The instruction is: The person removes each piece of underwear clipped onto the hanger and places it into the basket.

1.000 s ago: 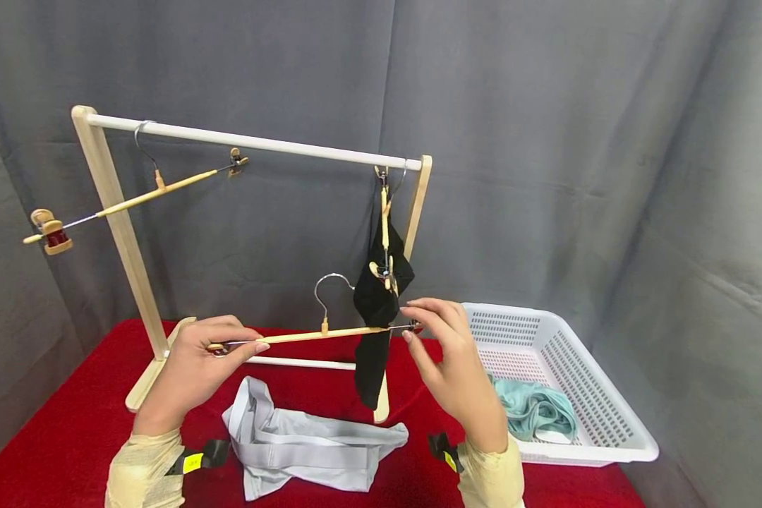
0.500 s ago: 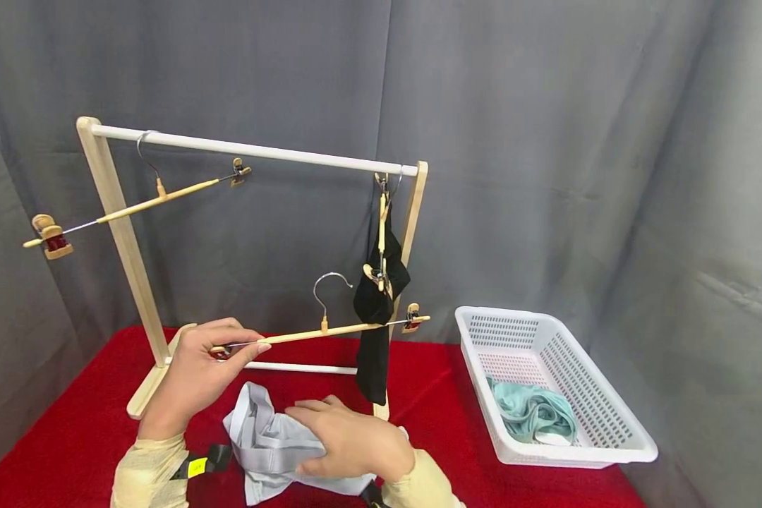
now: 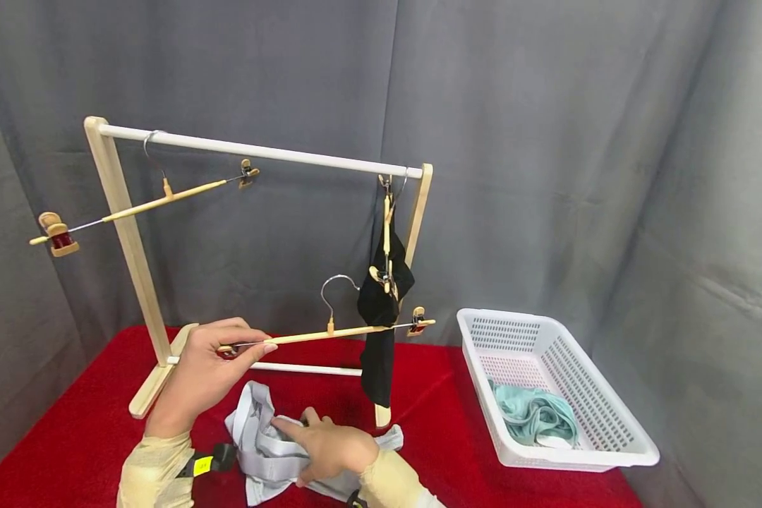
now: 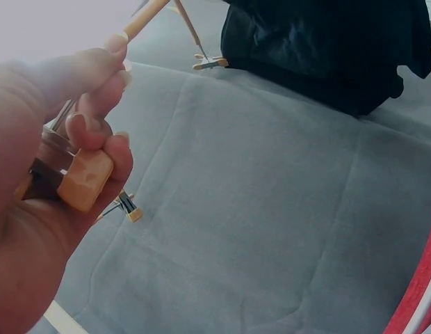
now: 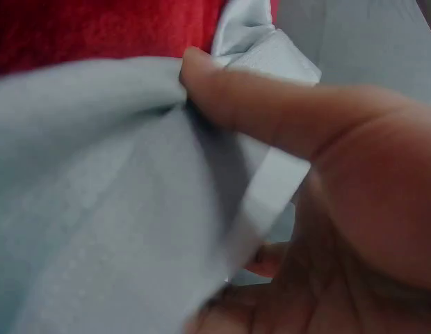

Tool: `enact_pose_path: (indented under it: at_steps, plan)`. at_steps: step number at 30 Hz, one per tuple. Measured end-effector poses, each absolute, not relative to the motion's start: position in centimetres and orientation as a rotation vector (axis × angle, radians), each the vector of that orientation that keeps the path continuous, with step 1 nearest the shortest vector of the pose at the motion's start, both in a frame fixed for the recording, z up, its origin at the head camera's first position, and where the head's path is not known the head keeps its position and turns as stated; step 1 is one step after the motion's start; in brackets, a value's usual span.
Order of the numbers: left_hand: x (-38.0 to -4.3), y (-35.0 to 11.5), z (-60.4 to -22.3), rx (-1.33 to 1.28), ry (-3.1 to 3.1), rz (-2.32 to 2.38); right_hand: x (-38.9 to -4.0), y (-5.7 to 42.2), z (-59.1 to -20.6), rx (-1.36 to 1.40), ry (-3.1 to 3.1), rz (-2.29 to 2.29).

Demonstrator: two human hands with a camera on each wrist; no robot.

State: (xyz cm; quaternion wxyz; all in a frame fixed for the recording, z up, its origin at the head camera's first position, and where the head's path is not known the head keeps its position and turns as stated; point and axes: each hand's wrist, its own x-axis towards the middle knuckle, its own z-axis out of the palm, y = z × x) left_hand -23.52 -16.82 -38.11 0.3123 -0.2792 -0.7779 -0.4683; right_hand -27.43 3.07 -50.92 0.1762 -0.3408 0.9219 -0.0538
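My left hand [image 3: 206, 370] pinches a clip hanger [image 3: 320, 336] near its left end, holding it level above the table with the metal hook upward. The hanger's right clip [image 3: 417, 322] grips nothing; the left clip [image 4: 87, 179] lies against the palm in the left wrist view. Below, my right hand [image 3: 339, 446] is at light grey underpants [image 3: 263, 466] bunched on the red cloth. In the right wrist view the thumb presses on the underpants [image 5: 125, 202] and fingers curl beneath, with fabric between them. Part of the underpants is hidden under the right hand.
A wooden rack with a white rail [image 3: 260, 150] stands behind the hands. From it hang another clip hanger [image 3: 165, 201] on the left and one with a black garment [image 3: 378, 353] on the right. A white basket [image 3: 600, 395] at right contains a teal garment [image 3: 533, 415].
My right hand has left the hanger's right end, moved down and left to the underpants, and taken hold of the fabric. The left hand still holds the hanger almost in place.
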Motion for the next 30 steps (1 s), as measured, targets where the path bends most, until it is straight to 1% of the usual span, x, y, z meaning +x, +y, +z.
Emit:
enact_pose_path:
  at_steps: [6, 11, 13, 22, 25, 30]
  plan:
    - [-23.4, -17.0, -38.1, -0.713, -2.035, -1.232, -27.6, 2.9, -51.7, -1.093, 2.660, -0.183]
    - [-23.3, -16.9, -38.0, -0.731, -1.980, -1.214, -27.6, 3.2, -51.2, -1.169, 2.622, -0.197]
    - [-23.3, -16.9, -37.9, -0.736, -1.965, -1.215, -27.9, 3.5, -50.8, -1.239, 2.622, -0.250]
    - [-23.5, -16.8, -37.9, -0.746, -1.916, -1.194, -29.6, 4.5, -49.2, -1.603, 2.672, -0.887]
    - [-23.6, -16.7, -37.9, -0.774, -1.869, -1.183, -29.3, 4.7, -48.4, -1.638, 2.645, -0.968]
    - [-23.6, -16.6, -38.0, -0.788, -1.837, -1.161, -28.1, 4.5, -46.9, -1.600, 2.586, -1.001]
